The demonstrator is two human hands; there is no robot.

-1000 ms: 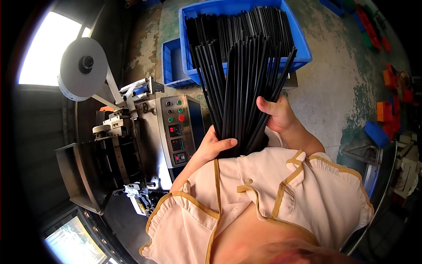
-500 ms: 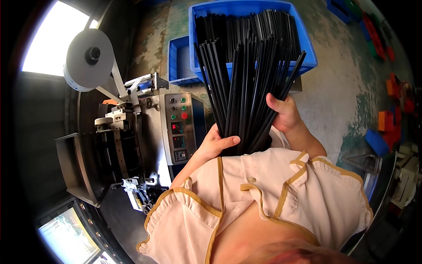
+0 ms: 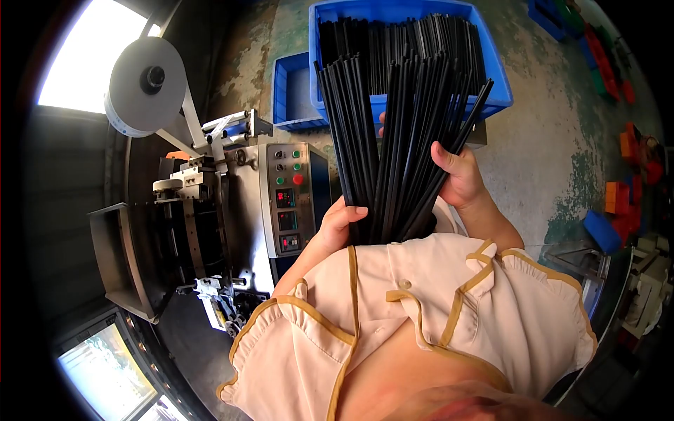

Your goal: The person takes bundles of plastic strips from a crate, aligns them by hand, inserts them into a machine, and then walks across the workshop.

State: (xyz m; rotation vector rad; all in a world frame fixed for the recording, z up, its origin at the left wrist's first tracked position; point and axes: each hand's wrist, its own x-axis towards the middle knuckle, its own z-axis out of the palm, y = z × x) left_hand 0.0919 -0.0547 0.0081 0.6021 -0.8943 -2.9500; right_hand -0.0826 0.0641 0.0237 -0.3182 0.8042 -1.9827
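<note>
Between left hand and right hand, black rods are clasped.
Beyond, more rods are left in a blue crate.

The floor bore a worn green coating, with grey and brown showing in patches. A dark, ribbed wall stood at the left, with an overexposed window at the upper left and a framed, bright pane at the lower left. Light was strongest on that side.
</note>
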